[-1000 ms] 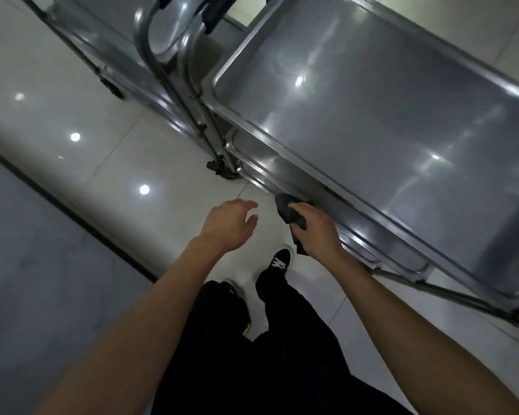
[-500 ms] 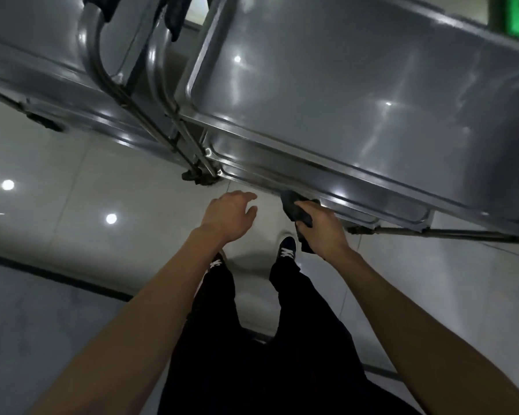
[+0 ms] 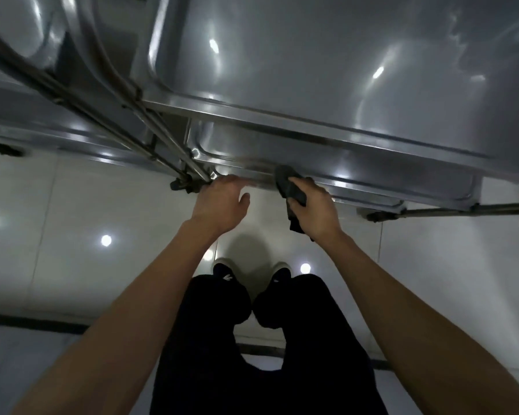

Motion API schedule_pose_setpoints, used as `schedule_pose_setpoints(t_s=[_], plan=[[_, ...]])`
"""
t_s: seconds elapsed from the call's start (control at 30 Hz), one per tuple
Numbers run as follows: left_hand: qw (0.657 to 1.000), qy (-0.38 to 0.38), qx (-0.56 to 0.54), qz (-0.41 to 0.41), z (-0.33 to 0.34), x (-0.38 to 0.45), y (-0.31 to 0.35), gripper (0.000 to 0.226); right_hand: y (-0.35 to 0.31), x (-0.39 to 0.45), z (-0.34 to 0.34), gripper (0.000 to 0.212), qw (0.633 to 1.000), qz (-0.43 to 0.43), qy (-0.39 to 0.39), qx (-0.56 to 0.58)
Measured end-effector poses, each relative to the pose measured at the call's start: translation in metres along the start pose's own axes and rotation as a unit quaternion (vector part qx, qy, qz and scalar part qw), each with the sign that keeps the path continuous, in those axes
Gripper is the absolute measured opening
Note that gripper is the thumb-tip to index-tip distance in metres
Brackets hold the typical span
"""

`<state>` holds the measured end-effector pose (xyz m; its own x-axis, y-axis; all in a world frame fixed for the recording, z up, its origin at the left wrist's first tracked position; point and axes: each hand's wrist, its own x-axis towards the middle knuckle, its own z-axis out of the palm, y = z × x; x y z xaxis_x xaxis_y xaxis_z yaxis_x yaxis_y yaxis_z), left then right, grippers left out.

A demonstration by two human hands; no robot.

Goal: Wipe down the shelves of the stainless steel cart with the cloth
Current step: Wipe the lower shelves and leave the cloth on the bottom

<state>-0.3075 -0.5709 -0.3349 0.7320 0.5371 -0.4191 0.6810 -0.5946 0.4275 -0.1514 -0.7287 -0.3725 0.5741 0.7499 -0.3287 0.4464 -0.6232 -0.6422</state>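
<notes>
The stainless steel cart's top shelf (image 3: 327, 64) fills the upper part of the head view. Below its front rim lies the lower shelf (image 3: 372, 172), only a strip of it showing. My right hand (image 3: 315, 208) grips a dark cloth (image 3: 288, 182) and holds its bunched end against the front rim of the lower shelf. A loose tail of the cloth hangs below the hand. My left hand (image 3: 219, 202) hovers with relaxed, spread fingers just left of the cloth, near the cart's front left leg; it holds nothing.
A second steel cart (image 3: 27, 85) stands close at the left, its tubular frame (image 3: 114, 94) crossing diagonally. A caster (image 3: 182, 184) sits by my left hand. My legs and shoes (image 3: 252, 274) stand on the glossy tiled floor (image 3: 72, 211). A low horizontal bar (image 3: 462, 209) runs off right.
The view has swung and come closer, so the cart's front edge now runs almost level. Both hands have moved up to the lower shelf's rim, the cloth still in the right.
</notes>
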Motion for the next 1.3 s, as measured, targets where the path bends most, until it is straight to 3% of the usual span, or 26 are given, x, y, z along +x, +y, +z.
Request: schedule_pose_setpoints(t_s=[0.17,0.33,0.47,0.53,0.67,0.8,1.0,1.3], plan=[[0.999,0.04,0.032,0.01,0.032,0.062,-0.034,0.044,0.022,0.063,0.033,0.048,0.994,-0.015,0.087,0.057],[0.994,0.085,0.049,0.049,0.06,0.116,-0.067,0.045,0.035,0.127,0.061,0.047,0.987,-0.057,0.146,0.026],[0.987,0.132,0.065,0.07,0.089,0.15,-0.084,0.036,0.051,0.16,0.104,0.057,0.97,-0.062,0.06,-0.226],[0.98,0.165,0.079,0.073,0.101,0.16,-0.089,0.03,0.061,0.166,0.12,0.059,0.956,-0.077,0.079,-0.27],[0.96,0.245,0.101,0.094,0.118,0.171,-0.1,0.029,0.07,0.174,0.127,0.057,0.943,-0.107,0.143,-0.28],[0.937,0.309,0.112,0.115,0.129,0.174,-0.109,0.026,0.065,0.175,0.129,0.056,0.943,-0.104,0.143,-0.281],[0.935,0.308,0.108,0.143,0.127,0.161,-0.12,0.025,0.06,0.177,0.108,0.049,0.96,-0.15,0.142,-0.188],[0.91,0.394,0.124,0.027,0.119,0.131,-0.154,0.02,0.053,0.188,0.123,0.051,0.957,-0.187,0.124,-0.182]])
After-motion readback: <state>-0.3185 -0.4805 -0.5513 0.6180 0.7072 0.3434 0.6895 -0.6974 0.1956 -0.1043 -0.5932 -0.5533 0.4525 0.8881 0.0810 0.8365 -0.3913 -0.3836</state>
